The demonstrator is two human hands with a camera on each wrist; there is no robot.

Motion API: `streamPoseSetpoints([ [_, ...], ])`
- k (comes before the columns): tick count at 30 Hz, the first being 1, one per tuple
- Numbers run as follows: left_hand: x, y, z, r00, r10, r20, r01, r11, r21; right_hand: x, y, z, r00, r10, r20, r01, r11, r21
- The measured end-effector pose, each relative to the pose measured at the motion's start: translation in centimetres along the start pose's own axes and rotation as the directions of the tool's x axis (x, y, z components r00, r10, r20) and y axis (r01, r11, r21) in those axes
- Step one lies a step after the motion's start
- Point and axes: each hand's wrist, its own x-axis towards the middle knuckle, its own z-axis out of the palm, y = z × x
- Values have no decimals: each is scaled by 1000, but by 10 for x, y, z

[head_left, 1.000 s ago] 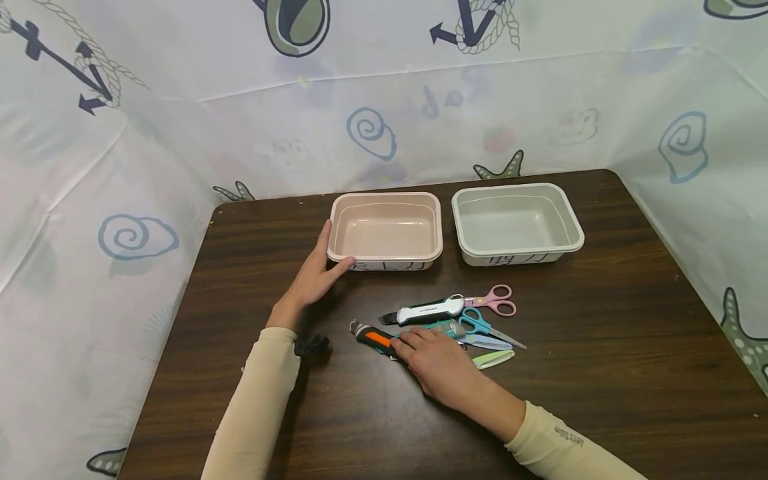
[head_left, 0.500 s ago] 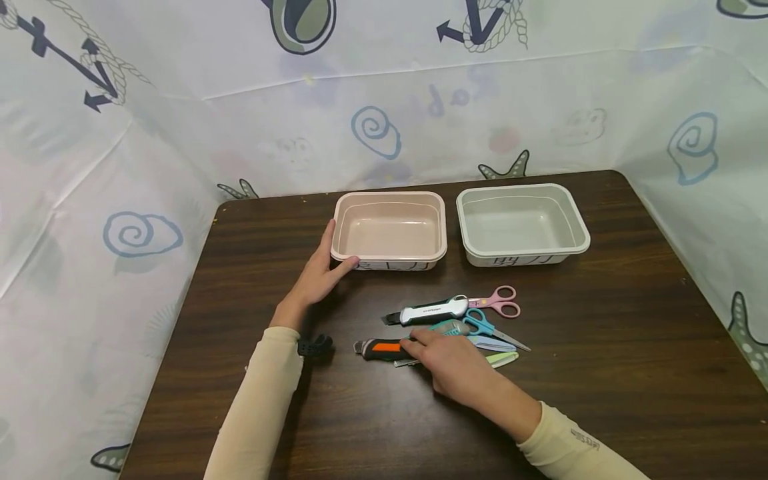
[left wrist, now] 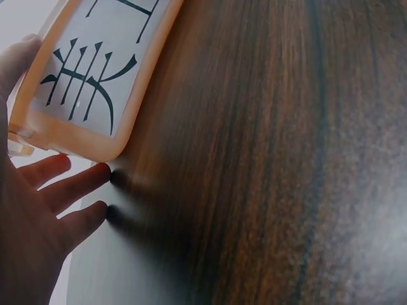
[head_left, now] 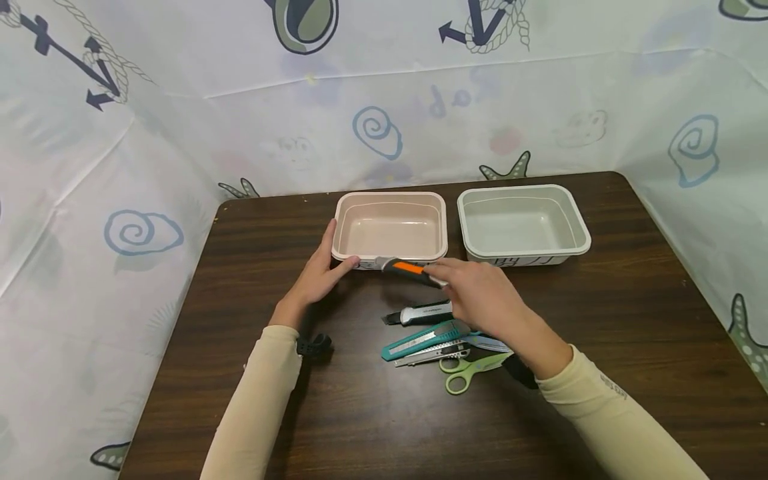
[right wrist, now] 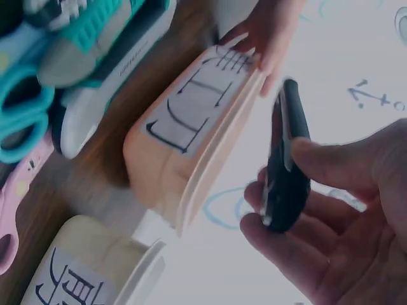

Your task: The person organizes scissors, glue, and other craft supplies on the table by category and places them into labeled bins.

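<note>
My right hand (head_left: 486,293) pinches a black-and-orange utility knife (head_left: 408,268) between thumb and fingers, just over the front rim of the pink plastic container (head_left: 387,256). In the right wrist view the knife (right wrist: 289,159) appears dark, with the thumb along one side. My left hand (head_left: 315,273) touches the left front corner of the pink container, its fingers spread and fairly straight. On the table below lie a white-and-black utility knife (head_left: 423,313), a teal utility knife (head_left: 417,341), a slim metallic cutter (head_left: 429,357) and green-handled scissors (head_left: 462,373).
A pale grey-green container (head_left: 522,257) stands right of the pink one, near the back edge of the dark wood table (head_left: 372,420). Pink-handled scissors (right wrist: 19,190) and blue-handled scissors (right wrist: 25,108) show in the right wrist view. A printed cloth (head_left: 252,133) surrounds the table.
My right hand has lifted the black-and-orange utility knife off the pile and carried it up toward the pink container. The green scissors' handles are now uncovered. My left hand stays at the container.
</note>
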Motion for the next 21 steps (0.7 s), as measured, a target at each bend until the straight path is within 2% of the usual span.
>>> streamPoseSetpoints([
  [4,1,-1,1,1000,0,-2,0,1000,11,16,11,3,996,86,-3,-86,996,2],
  [8,2,-1,1,1000,-1,-1,1,1000,16,31,19,10,988,147,47,-147,989,1],
  [15,1,1,1,1000,-21,-6,21,1000,20,56,28,23,990,100,103,-94,994,-57],
  [21,1,3,0,1000,-20,0,20,999,25,67,35,41,987,62,150,-55,997,-51],
])
